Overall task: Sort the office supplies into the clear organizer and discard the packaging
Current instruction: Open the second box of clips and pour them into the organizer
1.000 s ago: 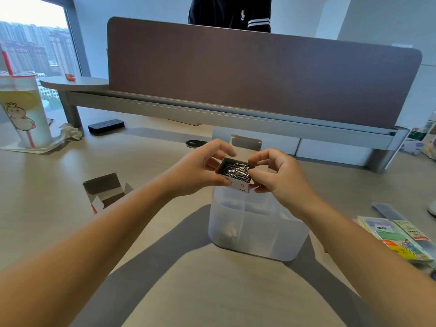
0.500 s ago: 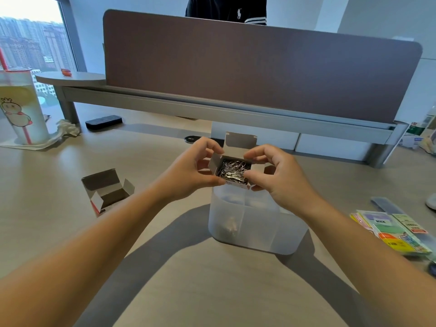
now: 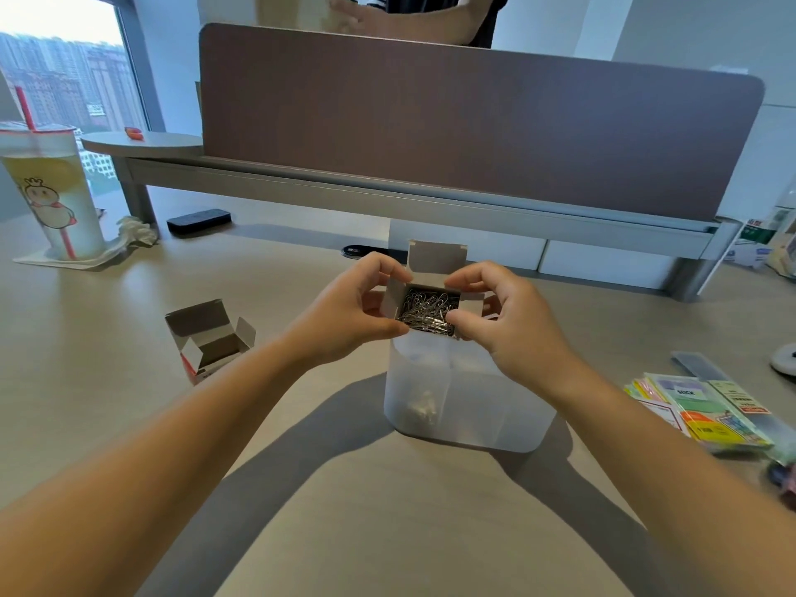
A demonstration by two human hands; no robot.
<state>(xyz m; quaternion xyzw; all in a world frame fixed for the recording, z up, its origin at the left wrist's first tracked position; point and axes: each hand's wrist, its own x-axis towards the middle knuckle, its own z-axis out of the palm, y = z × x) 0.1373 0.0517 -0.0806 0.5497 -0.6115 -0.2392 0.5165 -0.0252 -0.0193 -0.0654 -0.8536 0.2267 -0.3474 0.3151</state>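
A small cardboard box (image 3: 435,262) full of silver paper clips (image 3: 427,311) is held just above the clear organizer (image 3: 465,407). Its lid flap stands up at the back and the side flaps are spread. My left hand (image 3: 349,312) grips the box's left side between thumb and fingers. My right hand (image 3: 499,321) pinches its right side, thumb at the front edge. The organizer stands on the desk with inner dividers; a few small metal pieces lie at the bottom of its left compartment.
An opened, empty box (image 3: 209,338) lies on the desk to the left. Packs of sticky notes (image 3: 706,411) sit at the right. A drink cup (image 3: 51,196) stands far left, a black device (image 3: 198,221) beyond it. A person stands behind the brown desk divider (image 3: 474,135).
The box's lid flap has been lifted upright and the side flaps folded out, exposing the clips. Both hands have stayed on the box above the organizer.
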